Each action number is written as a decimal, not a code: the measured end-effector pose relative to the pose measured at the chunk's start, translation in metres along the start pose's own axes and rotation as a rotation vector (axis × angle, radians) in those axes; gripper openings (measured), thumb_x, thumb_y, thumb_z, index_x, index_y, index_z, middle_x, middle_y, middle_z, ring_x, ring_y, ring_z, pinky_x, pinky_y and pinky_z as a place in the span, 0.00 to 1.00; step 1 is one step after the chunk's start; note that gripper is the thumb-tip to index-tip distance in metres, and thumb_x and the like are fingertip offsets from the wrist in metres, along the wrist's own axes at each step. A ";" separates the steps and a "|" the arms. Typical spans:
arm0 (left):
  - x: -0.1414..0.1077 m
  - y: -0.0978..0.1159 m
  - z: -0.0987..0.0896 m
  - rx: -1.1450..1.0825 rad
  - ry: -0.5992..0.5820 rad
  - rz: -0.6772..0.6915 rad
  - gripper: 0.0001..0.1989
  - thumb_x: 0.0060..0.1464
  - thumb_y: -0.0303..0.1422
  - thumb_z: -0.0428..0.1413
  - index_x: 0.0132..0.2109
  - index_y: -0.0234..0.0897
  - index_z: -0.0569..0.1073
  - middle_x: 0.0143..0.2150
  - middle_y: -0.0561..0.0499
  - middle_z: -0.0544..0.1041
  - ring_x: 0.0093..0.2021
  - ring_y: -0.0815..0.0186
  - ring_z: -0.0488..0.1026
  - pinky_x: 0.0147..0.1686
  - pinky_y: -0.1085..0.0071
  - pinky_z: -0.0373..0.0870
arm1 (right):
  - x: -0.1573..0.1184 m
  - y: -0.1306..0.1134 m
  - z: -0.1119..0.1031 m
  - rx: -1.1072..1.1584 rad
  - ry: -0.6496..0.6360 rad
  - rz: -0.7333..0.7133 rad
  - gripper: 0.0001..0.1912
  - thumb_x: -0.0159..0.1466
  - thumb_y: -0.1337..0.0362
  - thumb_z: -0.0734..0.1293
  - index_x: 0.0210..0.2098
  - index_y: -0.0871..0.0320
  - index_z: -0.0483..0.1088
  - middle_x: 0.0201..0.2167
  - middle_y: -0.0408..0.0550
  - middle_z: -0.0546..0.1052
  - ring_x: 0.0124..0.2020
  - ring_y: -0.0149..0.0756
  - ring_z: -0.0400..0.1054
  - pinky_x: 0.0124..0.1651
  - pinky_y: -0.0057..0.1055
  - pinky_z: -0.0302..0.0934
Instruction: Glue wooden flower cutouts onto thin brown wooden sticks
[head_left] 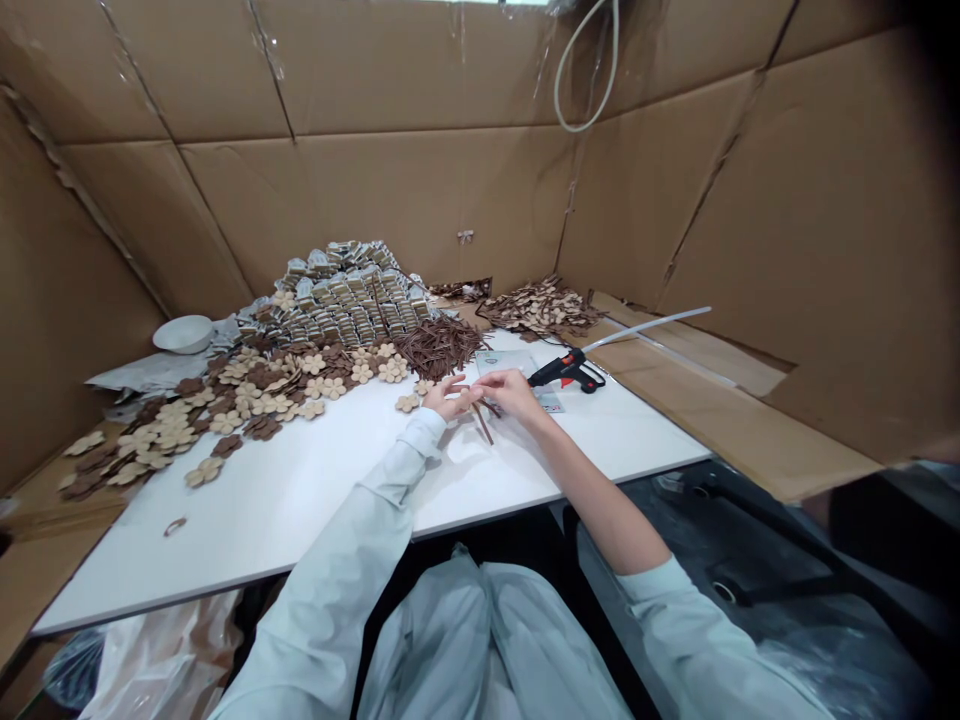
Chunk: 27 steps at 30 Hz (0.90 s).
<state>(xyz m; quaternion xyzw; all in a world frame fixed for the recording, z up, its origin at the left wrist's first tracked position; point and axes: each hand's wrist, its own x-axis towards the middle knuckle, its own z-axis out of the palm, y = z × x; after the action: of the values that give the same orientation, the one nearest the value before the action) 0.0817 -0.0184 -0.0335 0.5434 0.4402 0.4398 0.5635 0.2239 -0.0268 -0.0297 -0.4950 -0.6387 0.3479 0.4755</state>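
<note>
My left hand point(448, 398) and my right hand point(508, 392) meet fingertip to fingertip above the white table point(322, 515). Thin brown strips point(482, 424) hang down from between the pinched fingers; how they are gripped is partly hidden. Just right of my right hand, a black hot glue gun point(566, 370) lies on a clear sheet point(553, 400), with a long translucent glue stick point(649, 324) out of its back. Close to my left hand is a beige flower cutout point(407, 403). A heap of loose brown strips point(442, 345) lies beyond the hands.
Beige and brown flower cutouts point(259, 395) spread over the left side. Behind them rise stacked packs point(345, 300), with a white bowl point(183, 334) at far left. Another pile point(544, 304) sits at the back. A small ring-shaped piece point(175, 526) lies front left. Cardboard walls point(390, 190) enclose the table.
</note>
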 end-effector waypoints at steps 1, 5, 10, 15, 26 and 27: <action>0.001 0.001 0.000 0.000 0.029 -0.013 0.28 0.31 0.37 0.63 0.43 0.31 0.68 0.34 0.46 0.73 0.31 0.66 0.71 0.32 0.69 0.68 | 0.000 0.001 0.000 0.005 0.002 0.007 0.12 0.46 0.60 0.66 0.25 0.64 0.73 0.23 0.49 0.75 0.26 0.33 0.65 0.30 0.27 0.57; 0.003 0.000 0.001 0.001 0.072 -0.067 0.23 0.31 0.39 0.63 0.36 0.31 0.70 0.29 0.47 0.73 0.29 0.67 0.70 0.32 0.68 0.68 | 0.001 0.002 0.000 0.009 0.020 0.019 0.12 0.46 0.60 0.66 0.25 0.63 0.73 0.24 0.49 0.75 0.26 0.33 0.66 0.30 0.27 0.58; 0.002 -0.006 0.002 -0.052 -0.034 0.011 0.20 0.27 0.31 0.64 0.32 0.31 0.69 0.21 0.53 0.71 0.23 0.71 0.69 0.31 0.69 0.68 | -0.002 -0.003 0.000 0.012 0.008 0.035 0.11 0.45 0.61 0.67 0.23 0.63 0.73 0.23 0.49 0.75 0.26 0.34 0.66 0.29 0.28 0.57; -0.002 -0.005 0.003 -0.043 -0.092 0.089 0.22 0.27 0.31 0.64 0.35 0.31 0.70 0.20 0.55 0.70 0.23 0.72 0.68 0.31 0.72 0.67 | -0.004 -0.007 0.001 0.010 0.004 0.057 0.11 0.45 0.62 0.67 0.24 0.63 0.73 0.22 0.48 0.74 0.25 0.33 0.65 0.29 0.28 0.57; 0.035 0.003 -0.043 -0.079 0.512 0.077 0.18 0.51 0.40 0.45 0.34 0.30 0.71 0.26 0.46 0.74 0.20 0.73 0.68 0.25 0.76 0.66 | 0.001 -0.003 -0.001 -0.019 0.139 0.095 0.10 0.44 0.61 0.67 0.23 0.63 0.73 0.22 0.49 0.75 0.25 0.33 0.66 0.30 0.28 0.58; 0.038 0.003 -0.051 -0.040 0.574 0.124 0.16 0.50 0.39 0.46 0.33 0.30 0.71 0.25 0.47 0.74 0.20 0.73 0.68 0.25 0.76 0.66 | 0.000 -0.003 0.001 -0.022 0.138 0.095 0.10 0.44 0.61 0.67 0.23 0.63 0.73 0.22 0.49 0.75 0.25 0.33 0.66 0.29 0.28 0.58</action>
<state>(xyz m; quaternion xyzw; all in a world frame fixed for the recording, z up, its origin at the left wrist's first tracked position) 0.0409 0.0296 -0.0321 0.4113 0.5388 0.6178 0.3985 0.2220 -0.0278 -0.0270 -0.5527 -0.5840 0.3278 0.4959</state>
